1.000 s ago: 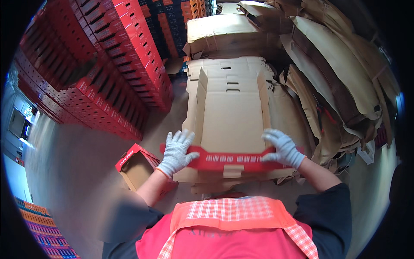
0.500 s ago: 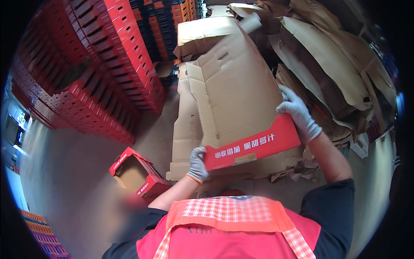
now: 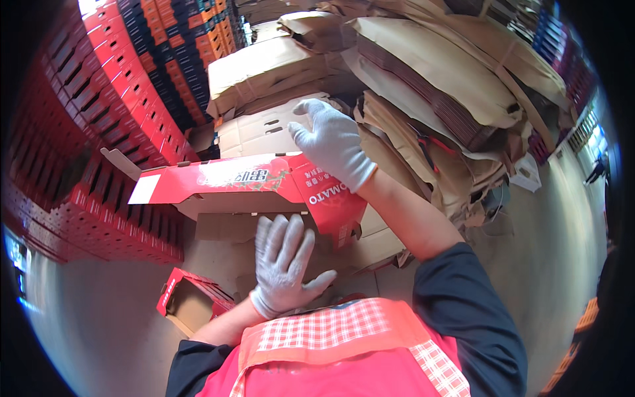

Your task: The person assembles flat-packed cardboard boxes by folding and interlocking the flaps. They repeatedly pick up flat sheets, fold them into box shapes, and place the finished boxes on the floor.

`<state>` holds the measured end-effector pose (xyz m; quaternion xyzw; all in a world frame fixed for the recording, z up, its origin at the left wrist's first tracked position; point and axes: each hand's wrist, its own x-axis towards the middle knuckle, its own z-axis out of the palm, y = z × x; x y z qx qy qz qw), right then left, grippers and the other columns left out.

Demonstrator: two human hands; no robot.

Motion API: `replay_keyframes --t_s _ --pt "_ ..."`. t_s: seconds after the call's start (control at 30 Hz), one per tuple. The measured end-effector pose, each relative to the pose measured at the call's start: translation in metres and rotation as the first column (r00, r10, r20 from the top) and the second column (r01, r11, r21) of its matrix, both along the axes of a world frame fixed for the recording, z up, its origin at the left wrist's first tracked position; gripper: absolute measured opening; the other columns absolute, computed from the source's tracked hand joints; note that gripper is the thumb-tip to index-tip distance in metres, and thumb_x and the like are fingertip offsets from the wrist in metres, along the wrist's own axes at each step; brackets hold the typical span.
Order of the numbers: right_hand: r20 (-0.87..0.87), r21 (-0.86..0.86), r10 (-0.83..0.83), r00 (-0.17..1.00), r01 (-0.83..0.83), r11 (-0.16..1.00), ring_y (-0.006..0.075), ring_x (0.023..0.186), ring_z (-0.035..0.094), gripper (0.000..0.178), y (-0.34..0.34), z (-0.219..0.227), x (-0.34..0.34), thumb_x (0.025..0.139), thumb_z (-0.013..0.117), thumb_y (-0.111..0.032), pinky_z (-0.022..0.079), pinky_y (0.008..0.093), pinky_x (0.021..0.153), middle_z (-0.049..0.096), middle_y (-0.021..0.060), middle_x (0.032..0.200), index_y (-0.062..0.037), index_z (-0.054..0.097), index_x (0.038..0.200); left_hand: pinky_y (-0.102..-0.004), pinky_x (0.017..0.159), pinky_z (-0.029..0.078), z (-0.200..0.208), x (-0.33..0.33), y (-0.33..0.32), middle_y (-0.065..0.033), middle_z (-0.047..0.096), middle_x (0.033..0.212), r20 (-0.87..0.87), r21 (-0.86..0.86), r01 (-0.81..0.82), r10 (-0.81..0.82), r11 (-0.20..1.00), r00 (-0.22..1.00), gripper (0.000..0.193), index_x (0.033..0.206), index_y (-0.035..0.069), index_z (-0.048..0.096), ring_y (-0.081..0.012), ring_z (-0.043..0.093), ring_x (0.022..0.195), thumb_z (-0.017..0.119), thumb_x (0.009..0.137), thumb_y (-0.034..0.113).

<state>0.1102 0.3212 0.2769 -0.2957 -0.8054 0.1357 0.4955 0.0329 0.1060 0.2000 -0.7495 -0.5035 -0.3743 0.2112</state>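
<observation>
A partly folded cardboard carton blank (image 3: 231,175) is in front of me, red printed panels outward and bare brown board inside. My right hand (image 3: 334,142), in a grey-white glove, is at its right corner, against or just above the red panel. Its thumb and fingers are apart and curved, gripping nothing visible. My left hand (image 3: 281,261), gloved too, hovers nearer my apron, below the carton's long red side. Those fingers are spread, the back of the hand showing, and they hold nothing. Further flat brown cardboard (image 3: 261,129) lies behind the carton.
A red open carton (image 3: 192,304) sits on the floor at lower left. Tall stacks of red cartons (image 3: 119,53) rise at the left, with dark blue and orange stacks (image 3: 175,59) beyond. Bundles of flat cardboard (image 3: 430,73) in brown paper are piled at the back right.
The blank has swung round and left, its panels now bent up at a corner. Both hands have let go of the red edge; the right moved left and away, the left opened. My view shifted right.
</observation>
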Motion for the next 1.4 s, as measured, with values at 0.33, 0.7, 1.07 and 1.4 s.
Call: replay_keyframes --t_s 0.33,0.7,1.07,1.4 --pt "0.386 -0.067 0.044 0.921 -0.019 0.998 0.0395 0.095 0.067 0.041 0.011 0.014 0.040 0.083 0.070 -0.028 0.052 0.0450 0.085 0.068 0.0243 0.103 -0.0016 0.058 0.112 -0.0491 0.101 0.040 0.069 -0.061 0.117 -0.0261 0.056 0.119 -0.169 -0.374 -0.185 0.129 0.909 0.977 0.115 0.125 -0.008 0.054 -0.0392 0.053 0.115 0.061 0.062 0.087" --pt "0.430 -0.078 0.112 0.896 -0.087 0.993 0.0374 0.102 0.063 0.045 0.024 0.022 0.059 0.084 0.071 -0.030 0.051 0.0446 0.090 0.064 0.0220 0.109 -0.0055 0.062 0.121 -0.0523 0.109 0.035 0.082 -0.076 0.143 -0.0318 0.047 0.132 -0.229 -0.620 -0.187 0.052 0.762 0.972 0.121 0.132 -0.008 0.052 -0.0457 0.044 0.128 0.064 0.058 0.087" --pt "0.399 -0.110 0.121 0.909 -0.084 0.990 0.0356 0.066 0.064 0.034 0.004 0.029 0.053 0.094 0.061 -0.031 0.049 0.0438 0.061 0.064 0.0168 0.069 -0.0044 0.065 0.073 -0.0441 0.096 0.045 0.084 -0.075 0.117 -0.0208 0.060 0.101 -0.074 -0.555 0.009 -0.060 0.832 0.995 0.092 0.099 -0.005 0.062 -0.0363 0.058 0.100 0.079 0.053 0.072" --pt "0.805 -0.061 0.022 0.593 0.046 0.997 0.0385 0.082 0.068 0.019 0.022 0.013 -0.021 0.089 0.056 -0.019 0.053 0.0441 0.075 0.070 0.0180 0.090 -0.0100 0.067 0.101 -0.0437 0.098 0.042 0.063 -0.071 0.098 -0.0191 0.059 0.103 -0.040 -0.408 -0.022 0.006 0.913 0.999 0.101 0.119 -0.007 0.058 -0.0354 0.056 0.102 0.076 0.060 0.073"
